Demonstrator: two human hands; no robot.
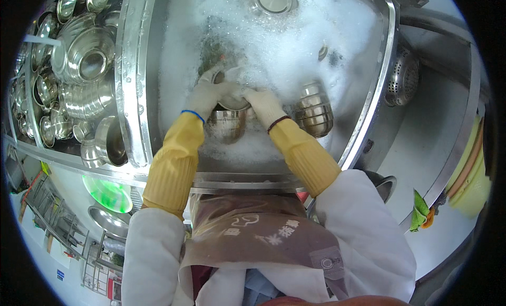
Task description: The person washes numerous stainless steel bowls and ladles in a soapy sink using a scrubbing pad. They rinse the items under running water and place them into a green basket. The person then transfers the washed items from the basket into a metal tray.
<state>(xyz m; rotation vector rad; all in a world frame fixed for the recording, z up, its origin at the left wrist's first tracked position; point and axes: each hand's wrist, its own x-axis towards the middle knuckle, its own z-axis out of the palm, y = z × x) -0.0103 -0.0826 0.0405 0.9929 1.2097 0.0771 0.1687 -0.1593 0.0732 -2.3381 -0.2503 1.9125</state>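
Both my hands wear white knit gloves over yellow rubber gloves, in a steel sink point(174, 147) full of foamy water. My left hand point(211, 93) is on a small steel bowl point(236, 105), fingers curled about its rim. Opposite it, my right hand point(263, 104) grips the same bowl's right edge. Directly below, another rounded steel bowl point(227, 126) sits partly in the suds. A stack of steel bowls point(315, 110) lies on its side to the right of my right hand. Foam and the gloves hide some of the fingers.
Many steel bowls point(93, 60) crowd the counter left of the sink. A round metal drain fitting or dish point(274, 0) shows at the far side. Right of the sink are a perforated steel strainer point(402, 76) and a green cloth or scouring pad point(419, 211).
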